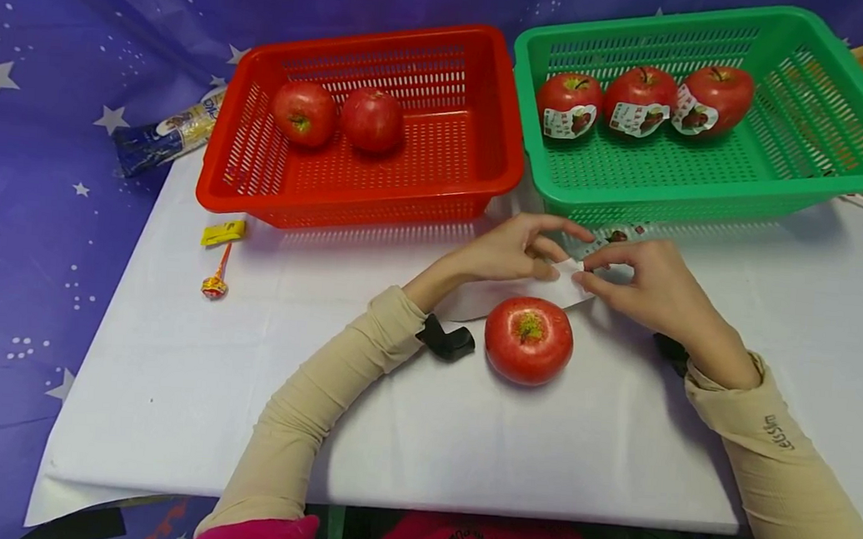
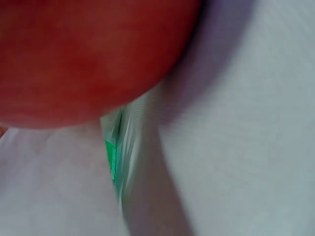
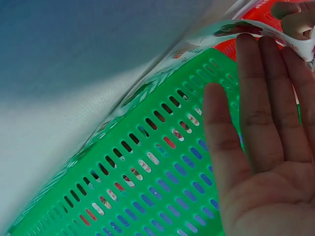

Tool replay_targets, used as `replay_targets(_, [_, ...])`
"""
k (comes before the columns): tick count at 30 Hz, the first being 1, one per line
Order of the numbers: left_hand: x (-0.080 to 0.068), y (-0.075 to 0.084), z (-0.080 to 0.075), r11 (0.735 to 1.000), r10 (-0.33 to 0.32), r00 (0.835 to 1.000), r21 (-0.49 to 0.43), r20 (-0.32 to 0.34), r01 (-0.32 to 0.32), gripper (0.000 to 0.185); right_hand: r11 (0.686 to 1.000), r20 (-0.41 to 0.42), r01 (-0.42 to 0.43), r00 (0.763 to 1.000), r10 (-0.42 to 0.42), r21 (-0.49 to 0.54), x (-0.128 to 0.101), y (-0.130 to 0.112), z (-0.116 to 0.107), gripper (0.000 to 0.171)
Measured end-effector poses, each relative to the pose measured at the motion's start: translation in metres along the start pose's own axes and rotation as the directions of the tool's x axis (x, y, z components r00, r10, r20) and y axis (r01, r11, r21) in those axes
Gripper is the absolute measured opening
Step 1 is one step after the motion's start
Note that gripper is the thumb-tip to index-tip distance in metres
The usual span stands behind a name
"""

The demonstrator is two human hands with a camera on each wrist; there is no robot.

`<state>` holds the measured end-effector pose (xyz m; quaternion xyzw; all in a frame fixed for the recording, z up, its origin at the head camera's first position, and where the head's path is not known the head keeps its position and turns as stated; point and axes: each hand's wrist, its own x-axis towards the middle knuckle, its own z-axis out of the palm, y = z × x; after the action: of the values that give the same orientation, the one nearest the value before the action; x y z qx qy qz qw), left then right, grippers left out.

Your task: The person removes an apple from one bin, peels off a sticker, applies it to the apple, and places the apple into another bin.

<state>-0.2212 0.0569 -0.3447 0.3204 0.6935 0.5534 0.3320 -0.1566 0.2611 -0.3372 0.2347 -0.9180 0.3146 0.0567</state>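
Both hands meet over a white sheet of labels (image 1: 491, 295) on the table. My left hand (image 1: 504, 249) pinches the sheet near its raised edge, and my right hand (image 1: 644, 284) pinches the same edge with thumb and forefinger. In the right wrist view, the right hand (image 3: 270, 132) has its other fingers extended, below the lifted printed label sheet (image 3: 251, 25). A red apple (image 1: 528, 341) sits stem up just in front of the sheet, touched by neither hand. Close up, that apple (image 2: 88, 59) fills much of the left wrist view.
A red basket (image 1: 361, 202) with two plain apples (image 1: 337, 118) stands at the back left. Beside it, a green basket (image 1: 678, 186) contains three labelled apples (image 1: 642, 100). A lollipop (image 1: 215, 286), a yellow packet (image 1: 224, 232) and a blue pasta packet (image 1: 163, 138) lie left.
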Motion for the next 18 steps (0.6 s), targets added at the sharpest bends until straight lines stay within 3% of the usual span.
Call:
replay_targets(3, [-0.0007, -0.0002, -0.0006, 0.999, 0.018, 1.000, -0.030, 0.019, -0.018, 0.051, 1.000, -0.032, -0.004, 0.999, 0.005, 0.015, -0.0002, -0.0002, 0.0000, 0.012])
replay_targets(8, [-0.0024, 0.0001, -0.0026, 0.996, 0.052, 0.997, -0.073, 0.049, -0.048, 0.049, 0.992, -0.048, -0.095, 0.994, 0.099, 0.077, -0.0009, -0.0035, -0.0023, 0.010])
replay_targets(18, [-0.0047, -0.0013, -0.0092, 0.998, 0.045, 0.998, -0.055, 0.046, -0.042, 0.047, 0.953, -0.050, -0.234, 0.968, 0.247, 0.191, 0.0005, -0.0056, -0.0056, 0.011])
